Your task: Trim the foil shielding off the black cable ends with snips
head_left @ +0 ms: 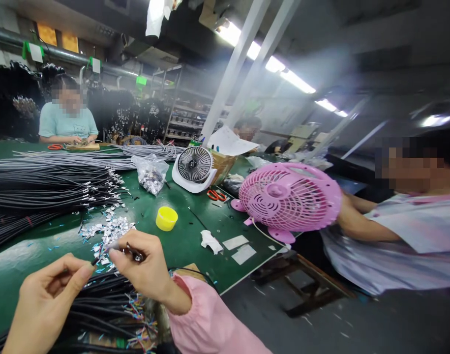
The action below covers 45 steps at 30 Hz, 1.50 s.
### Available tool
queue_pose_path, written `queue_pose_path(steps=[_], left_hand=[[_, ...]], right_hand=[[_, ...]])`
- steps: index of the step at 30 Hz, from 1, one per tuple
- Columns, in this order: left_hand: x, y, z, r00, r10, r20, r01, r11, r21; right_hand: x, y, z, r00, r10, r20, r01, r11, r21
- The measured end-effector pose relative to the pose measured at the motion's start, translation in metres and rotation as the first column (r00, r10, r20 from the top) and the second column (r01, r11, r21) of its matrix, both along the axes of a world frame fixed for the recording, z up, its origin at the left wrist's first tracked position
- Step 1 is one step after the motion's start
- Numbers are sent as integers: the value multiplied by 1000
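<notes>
My left hand (49,297) pinches the end of a black cable (94,262) between thumb and forefinger. Close in front of it, my right hand (145,260) is closed, its thumb and forefinger pressed together at the cable's tip. A dark, shiny metal tool (136,255) sits within the right hand's curled fingers; its kind is hidden. Below both hands lies a bundle of black cables (103,314) with stripped, coloured wire ends (138,309). Just beyond the fingers, silvery-white scraps (112,226) and blue bits are heaped on the green table (180,246).
Black cables (44,189) and grey cables (80,160) lie at the left. Beyond stand a yellow cup (166,219), a plastic bag (151,174), a white fan (194,167), orange-handled scissors (216,195) and a pink fan (289,196). Co-workers sit across and at right.
</notes>
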<state>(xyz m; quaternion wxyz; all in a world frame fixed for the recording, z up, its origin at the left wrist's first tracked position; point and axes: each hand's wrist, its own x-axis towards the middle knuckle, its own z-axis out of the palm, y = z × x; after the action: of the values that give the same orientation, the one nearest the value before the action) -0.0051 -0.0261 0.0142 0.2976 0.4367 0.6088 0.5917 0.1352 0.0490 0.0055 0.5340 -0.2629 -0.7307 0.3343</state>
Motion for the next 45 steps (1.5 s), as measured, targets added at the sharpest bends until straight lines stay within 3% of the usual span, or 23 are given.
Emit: queue_pose_path(steps=[6,11,13,16,19,21,22,23,25,26,28,30,33,39,45], left_hand=[[11,-7,2,997,38,72,-35,998,-48],[6,-3,-10,998,1,-62,0,1000,29],[5,-2,-14,990,-12,-138,20,998,57],[4,-1,-19,988,1,-153,10,997,73],[5,-1,-18,992,-28,-119,38,995,89],[8,-1,-14,997,-25,-75,29,998,48],[10,-2,-12,999,-12,-48,13,1000,16],[11,-3,-9,1000,5,-28,-5,1000,-17],[14,-5,-5,1000,15,-15,-16,998,-59],[15,-5,-3,1000,15,-15,-16,997,-72],[16,-6,-2,1000,14,-15,-16,996,-91],[16,-5,-1,1000,18,-10,-19,995,-101],[15,-5,-1,999,33,-4,-33,996,-87],[10,-2,-6,999,34,-10,-34,999,20],[1,2,-17,998,18,-65,-14,998,63]], right_hand=[[2,-1,4,999,-9,39,13,996,-87],[1,-4,3,1000,6,13,-3,972,-236],[0,-3,-1,999,46,7,-40,912,-409],[1,3,-8,995,101,-14,-87,776,-624],[0,7,-9,994,102,-50,-110,751,-651],[-1,6,-7,992,117,-56,-126,780,-612],[-2,4,-5,994,98,-52,-110,822,-559],[-3,2,-5,997,59,-50,-76,883,-462],[-4,-2,-6,994,-76,-78,64,987,-147],[-4,-3,-9,986,-131,-105,135,991,26],[-3,-4,-18,982,-140,-128,172,941,291],[-2,-3,-27,994,-82,-69,103,908,405],[0,-1,-30,1000,-15,4,12,902,431],[0,-8,-5,986,-150,-77,164,957,239],[-1,-6,-5,997,-82,-6,81,977,195]])
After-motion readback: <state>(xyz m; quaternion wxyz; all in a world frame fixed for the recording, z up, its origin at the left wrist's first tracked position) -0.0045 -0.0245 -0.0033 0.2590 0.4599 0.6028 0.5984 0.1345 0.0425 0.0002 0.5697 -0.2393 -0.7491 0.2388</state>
